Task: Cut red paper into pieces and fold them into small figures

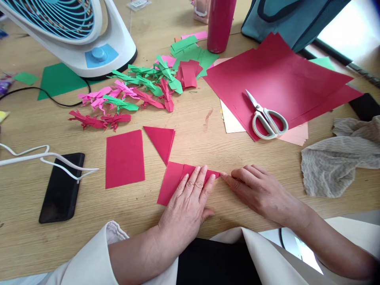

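A red sheet (pixel 170 183), folded over at its right part, lies on the wooden table in front of me. My left hand (pixel 190 202) rests flat on the fold with its fingers stretched out. My right hand (pixel 258 190) is to the right, its fingers curled and a fingertip at the sheet's pointed right corner; whether it pinches the corner is hard to tell. Just beyond the sheet is a folded red triangle (pixel 162 141). A flat red rectangle (pixel 125 159) lies to the left.
Folded green, pink and red paper figures (pixel 148 85) lie behind, near a fan (pixel 118 39). Scissors (pixel 265 118) rest on large red sheets (pixel 285 75). A phone (pixel 62 188) with a white cable lies left, a cloth (pixel 335 162) right, a red bottle (pixel 220 25) at the back.
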The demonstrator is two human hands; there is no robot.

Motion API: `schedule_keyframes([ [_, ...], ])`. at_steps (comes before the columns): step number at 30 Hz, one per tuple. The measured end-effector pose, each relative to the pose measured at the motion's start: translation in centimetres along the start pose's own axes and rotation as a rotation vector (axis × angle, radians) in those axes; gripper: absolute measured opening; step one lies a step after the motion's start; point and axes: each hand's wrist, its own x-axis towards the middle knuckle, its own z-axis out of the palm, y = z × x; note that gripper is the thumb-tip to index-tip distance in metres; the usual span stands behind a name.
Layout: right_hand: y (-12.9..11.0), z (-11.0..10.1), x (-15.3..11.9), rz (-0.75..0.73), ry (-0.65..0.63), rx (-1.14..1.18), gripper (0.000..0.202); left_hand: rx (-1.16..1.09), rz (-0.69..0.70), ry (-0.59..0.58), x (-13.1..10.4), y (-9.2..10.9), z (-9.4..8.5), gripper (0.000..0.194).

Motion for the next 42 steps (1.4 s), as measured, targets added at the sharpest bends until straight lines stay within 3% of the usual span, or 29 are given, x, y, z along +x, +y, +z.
schedule_keyframes([
  [14, 0.1, 0.1, -0.1, 0.021, -0.023, 0.053, 0.036, -0.014, 0.020, -0.071, 0.4, 0.3, -0.5, 0.087],
  [22, 0.0, 0.1, 0.0, 0.028, -0.014, 0.049, 0.032, -0.001, 0.003, -0.097, 0.3, 0.6, -0.7, 0.074],
  [28, 0.0, 0.2, -0.1, 0.036, -0.007, 0.026, 0.033, 0.015, 0.005, -0.008, -0.3, 0.0, -0.4, 0.052],
  [42, 0.2, 0.6, -0.4, 0.034, 0.006, 0.026, 0.038, 0.065, 0.047, 0.181, -1.1, -0.8, 0.1, 0.045],
])
